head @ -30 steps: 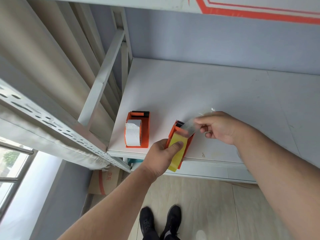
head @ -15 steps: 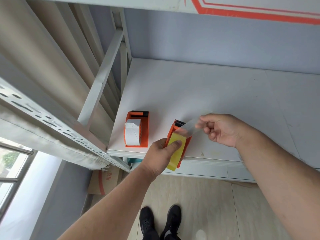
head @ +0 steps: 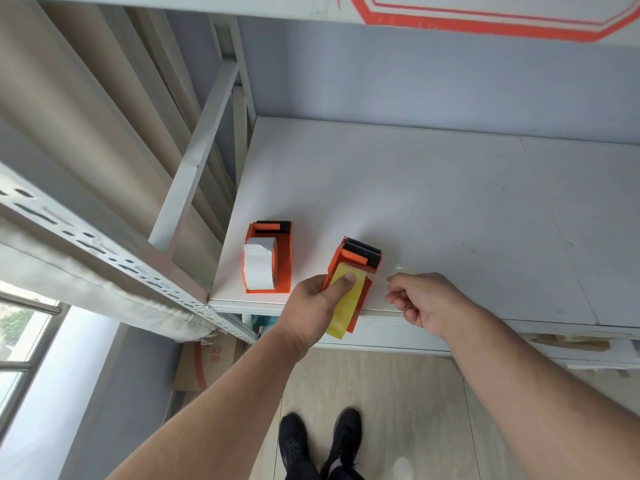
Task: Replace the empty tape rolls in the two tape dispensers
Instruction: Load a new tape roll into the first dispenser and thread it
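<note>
Orange tape dispenser (head: 356,271) with yellow tape roll (head: 348,303): overhangs the shelf (head: 433,202) front edge, clamped by left hand (head: 317,308), thumb on the roll. Right hand (head: 424,299) pinches the clear tape end (head: 379,276). Risks: strip folding onto itself; dispenser tipping off. Second dispenser (head: 268,256), white roll (head: 259,268), just beside.
</note>
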